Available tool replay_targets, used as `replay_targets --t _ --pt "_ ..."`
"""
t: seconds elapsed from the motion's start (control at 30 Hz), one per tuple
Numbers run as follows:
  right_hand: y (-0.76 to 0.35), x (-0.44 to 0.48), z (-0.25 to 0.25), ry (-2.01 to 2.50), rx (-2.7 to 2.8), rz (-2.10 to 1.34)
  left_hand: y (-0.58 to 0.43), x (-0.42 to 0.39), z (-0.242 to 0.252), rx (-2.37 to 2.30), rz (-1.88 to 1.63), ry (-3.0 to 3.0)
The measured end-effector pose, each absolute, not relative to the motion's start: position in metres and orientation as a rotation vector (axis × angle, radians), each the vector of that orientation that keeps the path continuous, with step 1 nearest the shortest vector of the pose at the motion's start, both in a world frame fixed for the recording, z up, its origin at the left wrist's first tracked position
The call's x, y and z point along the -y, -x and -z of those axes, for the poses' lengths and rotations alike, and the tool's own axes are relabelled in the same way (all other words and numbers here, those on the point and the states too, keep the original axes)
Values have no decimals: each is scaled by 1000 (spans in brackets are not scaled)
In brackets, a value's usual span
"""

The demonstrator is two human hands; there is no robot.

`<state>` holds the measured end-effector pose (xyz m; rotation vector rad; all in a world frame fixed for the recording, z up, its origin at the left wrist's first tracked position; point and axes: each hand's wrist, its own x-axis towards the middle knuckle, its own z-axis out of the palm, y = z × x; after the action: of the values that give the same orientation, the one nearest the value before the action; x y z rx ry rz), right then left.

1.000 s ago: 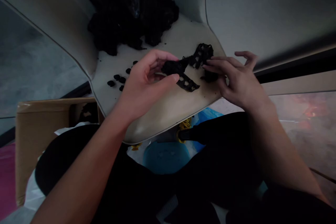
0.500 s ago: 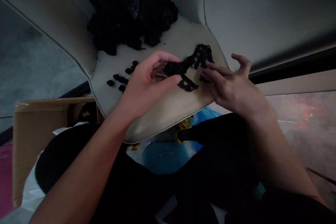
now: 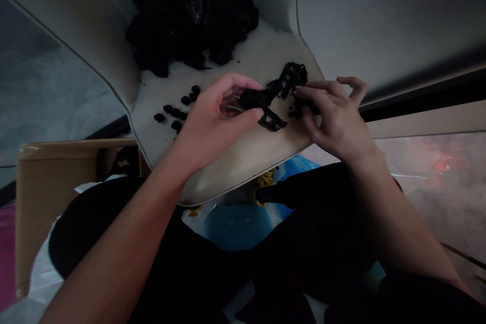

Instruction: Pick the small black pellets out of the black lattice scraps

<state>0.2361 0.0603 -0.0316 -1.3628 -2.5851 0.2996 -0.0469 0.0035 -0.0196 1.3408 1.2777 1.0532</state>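
A ragged black lattice-like strip lies across the cream padded chair seat, and both hands are on it. My left hand pinches its left part between thumb and fingers. My right hand presses its fingers onto the right part, with the little-finger side curled up and apart. Behind them, a large heap of the same crumpled black material rests against the backrest. Several small black pieces sit in a loose row just left of my left hand. What the material is, I cannot tell.
A cardboard box and a white plastic bag stand at lower left. Below the seat's front edge lie my black-clad legs, a blue basin, a blue bag and something yellow.
My right hand has closed in from spread fingers and now presses down on the strip's right part. The strip's lower tail has shifted slightly. My left hand has barely moved.
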Motion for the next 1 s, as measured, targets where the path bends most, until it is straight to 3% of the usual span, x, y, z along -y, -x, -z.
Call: replay_targets --t 0.27,0.47,1.0 --pt "-198 -38 34 1189 1889 -1185 43 -7 22 -1194 -1067 -1396" --pt "-180 -47 50 1024 1795 -1035 44 -7 20 -1221 -1004 -1484" --pt "-152 -58 38 1061 1365 -1179 32 -15 26 -1126 -1205 -1197"
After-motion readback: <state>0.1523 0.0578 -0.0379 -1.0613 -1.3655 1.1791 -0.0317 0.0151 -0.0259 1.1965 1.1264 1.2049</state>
